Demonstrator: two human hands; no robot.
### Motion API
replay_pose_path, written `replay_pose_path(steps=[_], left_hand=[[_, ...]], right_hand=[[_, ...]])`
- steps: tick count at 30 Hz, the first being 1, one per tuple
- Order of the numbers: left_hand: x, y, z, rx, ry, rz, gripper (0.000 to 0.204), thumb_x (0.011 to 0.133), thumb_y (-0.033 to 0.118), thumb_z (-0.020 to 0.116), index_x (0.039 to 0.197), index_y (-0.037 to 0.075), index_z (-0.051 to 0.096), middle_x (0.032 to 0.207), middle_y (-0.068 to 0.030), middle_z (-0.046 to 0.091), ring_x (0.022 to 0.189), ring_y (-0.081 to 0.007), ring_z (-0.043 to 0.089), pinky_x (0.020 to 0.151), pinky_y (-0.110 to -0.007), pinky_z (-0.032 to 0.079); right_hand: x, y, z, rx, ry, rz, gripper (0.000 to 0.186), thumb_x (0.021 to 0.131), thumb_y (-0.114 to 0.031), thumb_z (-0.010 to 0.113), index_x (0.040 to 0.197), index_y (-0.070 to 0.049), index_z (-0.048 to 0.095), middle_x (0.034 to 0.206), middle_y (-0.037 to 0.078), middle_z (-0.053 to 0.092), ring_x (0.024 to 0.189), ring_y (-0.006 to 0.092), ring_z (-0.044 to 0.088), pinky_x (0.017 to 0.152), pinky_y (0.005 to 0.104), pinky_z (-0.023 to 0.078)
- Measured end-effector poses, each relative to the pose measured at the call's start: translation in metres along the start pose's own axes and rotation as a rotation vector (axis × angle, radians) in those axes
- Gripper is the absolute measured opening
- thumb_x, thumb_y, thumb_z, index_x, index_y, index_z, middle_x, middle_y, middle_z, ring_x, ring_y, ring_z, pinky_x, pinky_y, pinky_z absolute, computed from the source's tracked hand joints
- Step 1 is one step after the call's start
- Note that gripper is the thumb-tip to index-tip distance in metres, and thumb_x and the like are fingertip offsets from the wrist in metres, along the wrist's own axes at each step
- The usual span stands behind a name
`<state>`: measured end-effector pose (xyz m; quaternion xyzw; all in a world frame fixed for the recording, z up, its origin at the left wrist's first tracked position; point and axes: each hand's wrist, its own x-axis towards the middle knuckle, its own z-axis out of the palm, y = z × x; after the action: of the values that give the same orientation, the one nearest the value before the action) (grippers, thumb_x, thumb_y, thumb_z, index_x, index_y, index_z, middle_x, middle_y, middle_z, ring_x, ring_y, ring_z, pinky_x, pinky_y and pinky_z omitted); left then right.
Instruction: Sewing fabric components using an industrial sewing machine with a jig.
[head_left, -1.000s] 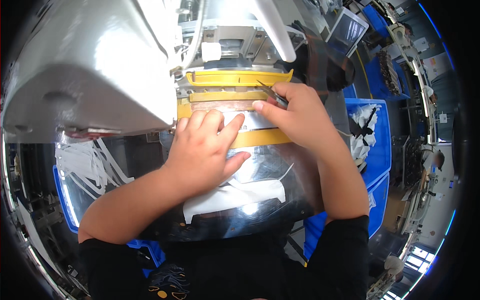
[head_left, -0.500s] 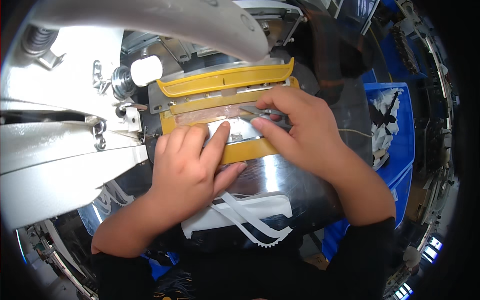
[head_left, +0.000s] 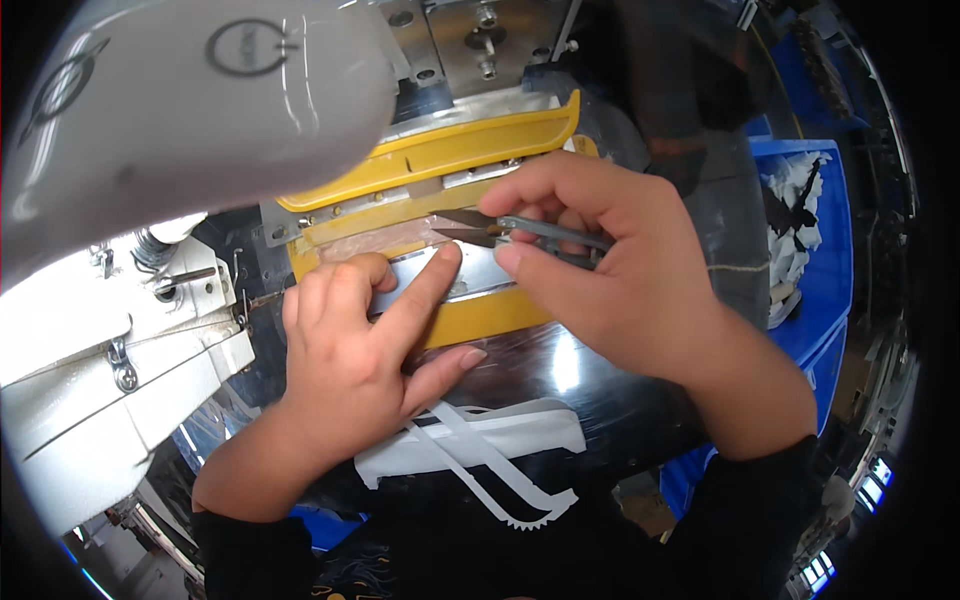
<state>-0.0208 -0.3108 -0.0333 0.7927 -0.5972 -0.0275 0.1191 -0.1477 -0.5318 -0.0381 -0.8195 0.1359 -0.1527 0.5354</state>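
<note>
Right hand (head_left: 625,265) closed around thread snips (head_left: 510,224) (blades parted) pointing to nine o'clock, near spread left hand (head_left: 360,345), which grips nothing visible.

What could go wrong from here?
1. The right hand holds grey-handled metal snips, blades apart, tips close to the index finger of the left hand; a slip might nick it.
2. A white strip with a toothed end reaches toward the person's black top from the dark glossy table; a body movement could brush it off.
</note>
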Motion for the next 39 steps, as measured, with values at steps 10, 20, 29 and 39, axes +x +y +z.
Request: replay_pose_path(steps=[10,20,29,39], left_hand=[[-0.007,-0.004,0.001,-0.023,0.018,-0.002,0.076,0.082,0.052,0.09,0.143,0.011,0.075,0.12,-0.0136,0.058,0.107,-0.0332,0.056,0.099,-0.046,0.046],[-0.004,0.0,0.001,-0.012,0.005,0.006,0.076,0.084,0.052,0.089,0.144,0.008,0.073,0.124,-0.0148,0.058,0.112,-0.0344,0.056,0.101,-0.047,0.045],[-0.006,0.0,0.004,-0.007,0.05,0.011,0.074,0.085,0.052,0.087,0.144,0.01,0.073,0.124,-0.012,0.062,0.113,-0.0318,0.059,0.096,-0.045,0.043],[0.002,0.005,0.002,-0.027,0.0,-0.032,0.07,0.084,0.052,0.088,0.142,0.015,0.075,0.125,-0.0121,0.06,0.115,-0.0316,0.058,0.095,-0.046,0.042]], right_hand=[[0.0,-0.009,-0.022,0.199,-0.031,0.06,0.022,0.087,0.004,0.081,0.108,0.0,0.079,0.102,0.005,0.072,0.092,0.0124,0.068,0.082,0.0258,0.054],[0.001,-0.013,-0.015,-0.173,-0.13,-0.3,0.019,0.09,0.0,0.08,0.109,-0.002,0.083,0.09,0.012,0.07,0.077,0.0178,0.066,0.071,0.0282,0.051],[0.0,-0.014,0.003,0.165,-0.035,0.123,0.014,0.097,-0.008,0.081,0.107,0.001,0.076,0.092,0.003,0.074,0.08,0.0095,0.066,0.072,0.028,0.051],[0.0,-0.011,0.011,0.557,0.051,0.358,0.015,0.104,-0.01,0.078,0.108,0.002,0.071,0.097,0.008,0.078,0.093,0.0124,0.079,0.084,0.0262,0.065]])
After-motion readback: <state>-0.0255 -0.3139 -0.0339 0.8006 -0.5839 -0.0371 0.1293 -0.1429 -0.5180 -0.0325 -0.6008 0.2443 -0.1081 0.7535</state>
